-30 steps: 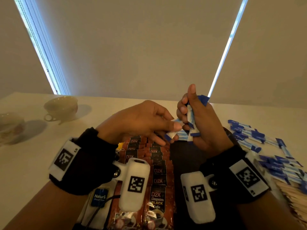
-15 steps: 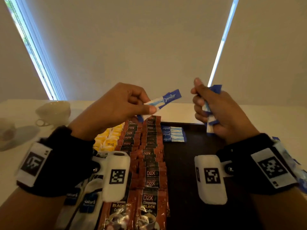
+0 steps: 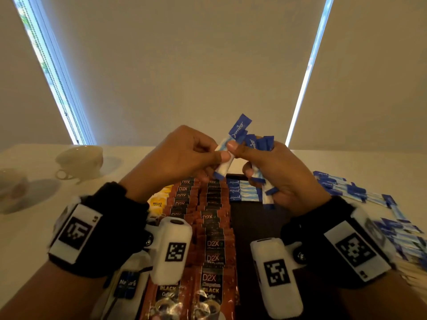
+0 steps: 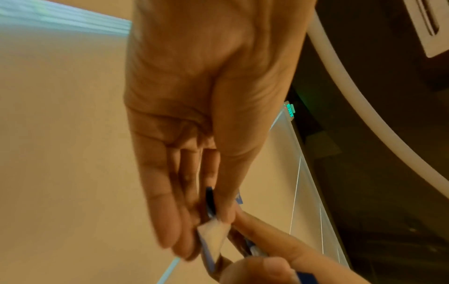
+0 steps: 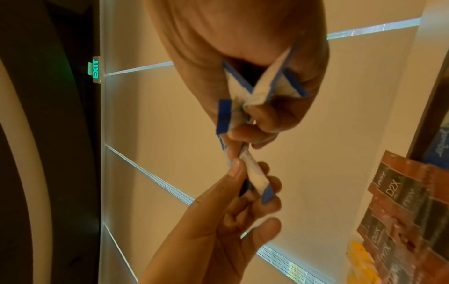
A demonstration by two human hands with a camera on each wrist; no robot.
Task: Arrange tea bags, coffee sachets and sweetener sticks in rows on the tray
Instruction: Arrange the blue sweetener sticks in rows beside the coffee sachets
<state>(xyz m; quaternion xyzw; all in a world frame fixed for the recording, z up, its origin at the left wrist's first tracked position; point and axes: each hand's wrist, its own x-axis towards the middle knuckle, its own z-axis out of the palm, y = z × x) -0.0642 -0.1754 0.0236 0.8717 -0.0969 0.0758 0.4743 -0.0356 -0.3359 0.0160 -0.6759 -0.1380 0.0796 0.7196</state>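
My left hand (image 3: 220, 157) pinches one blue-and-white sweetener stick (image 3: 239, 130) between thumb and fingers, held up above the far end of the dark tray (image 3: 256, 218). My right hand (image 3: 245, 159) grips a bundle of sweetener sticks (image 3: 262, 144), and its thumb touches the single stick. In the right wrist view the bundle (image 5: 264, 86) fans out of the right fist while the left hand (image 5: 245, 173) pinches the stick (image 5: 255, 173) from below. On the tray lie two rows of brown coffee sachets (image 3: 213, 227), yellow tea bags (image 3: 159, 200) and a short row of sweetener sticks (image 3: 242, 191).
A loose heap of sweetener sticks (image 3: 369, 204) lies on the table right of the tray. Two cups (image 3: 78, 160) (image 3: 11, 188) stand at the far left. White tea bags (image 3: 127, 282) lie at the tray's near left. The tray's right half is bare dark surface.
Half a second ago the hands were apart, the left holding one stick out sideways. They have come together, and the stick now stands more upright against the right thumb.
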